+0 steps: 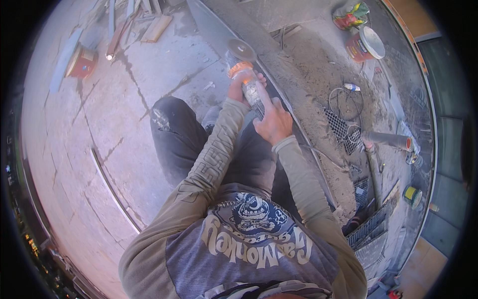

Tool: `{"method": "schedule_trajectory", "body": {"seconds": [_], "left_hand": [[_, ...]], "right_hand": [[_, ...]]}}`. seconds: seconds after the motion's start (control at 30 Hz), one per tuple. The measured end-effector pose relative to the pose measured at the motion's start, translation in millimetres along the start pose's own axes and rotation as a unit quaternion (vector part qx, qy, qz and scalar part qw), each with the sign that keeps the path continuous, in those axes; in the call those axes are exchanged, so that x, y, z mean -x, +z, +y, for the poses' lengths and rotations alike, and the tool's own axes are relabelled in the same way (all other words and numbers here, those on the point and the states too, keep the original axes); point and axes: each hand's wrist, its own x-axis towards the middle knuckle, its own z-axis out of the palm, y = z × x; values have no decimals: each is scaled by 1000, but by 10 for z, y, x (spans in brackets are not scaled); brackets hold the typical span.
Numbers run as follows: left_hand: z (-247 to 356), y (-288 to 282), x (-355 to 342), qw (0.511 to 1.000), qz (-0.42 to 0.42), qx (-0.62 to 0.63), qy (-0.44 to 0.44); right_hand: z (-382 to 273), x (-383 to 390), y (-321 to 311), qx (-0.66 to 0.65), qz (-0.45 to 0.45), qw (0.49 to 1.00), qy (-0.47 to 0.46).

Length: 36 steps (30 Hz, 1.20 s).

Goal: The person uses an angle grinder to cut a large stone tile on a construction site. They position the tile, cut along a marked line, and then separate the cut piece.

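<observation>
An angle grinder [251, 92] with an orange front part and a dusty, pale body is held out ahead of my knees. Its round disc [241, 49] is at the far end, by a long straight edge [269, 79] in the floor; I cannot tell whether it touches. Close behind the orange part, my left hand [240, 87] is wrapped round the tool. Farther back on the body, my right hand [275, 122] grips it, with a finger stretched forward along its side. The tool's rear end is partly covered by the right hand.
A sandy trench [318, 104] runs right of the edge, holding a coiled cable [343, 102], black mesh [343, 132] and a grey pipe [386, 140]. Buckets stand far right [366, 45] and far left [81, 63]. A metal strip [112, 187] and wood scraps [157, 28] lie on the cracked floor.
</observation>
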Motion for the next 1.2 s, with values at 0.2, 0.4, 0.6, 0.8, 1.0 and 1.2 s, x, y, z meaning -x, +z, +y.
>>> {"method": "schedule_trajectory", "body": {"seconds": [0.2,0.4,0.6,0.8,1.0,1.2], "left_hand": [[-261,-38,167,1000,15,-11,-17],[-276,345,379,999,-14,11,42],[233,889,207,982,-87,114,120],[724,1477,-279,963,-81,226,125],[1232,1747,-776,948,-60,273,155],[2102,1857,-867,950,89,240,177]], "right_hand": [[145,240,37,-11,14,1000,-3],[27,343,-319,71,35,996,-39],[-438,-148,-1023,137,5,981,-139],[-796,-987,-1578,207,4,954,-215],[-1162,-1693,-1950,108,-11,967,-229],[-522,-1904,-2318,-176,-167,965,-95]]}}
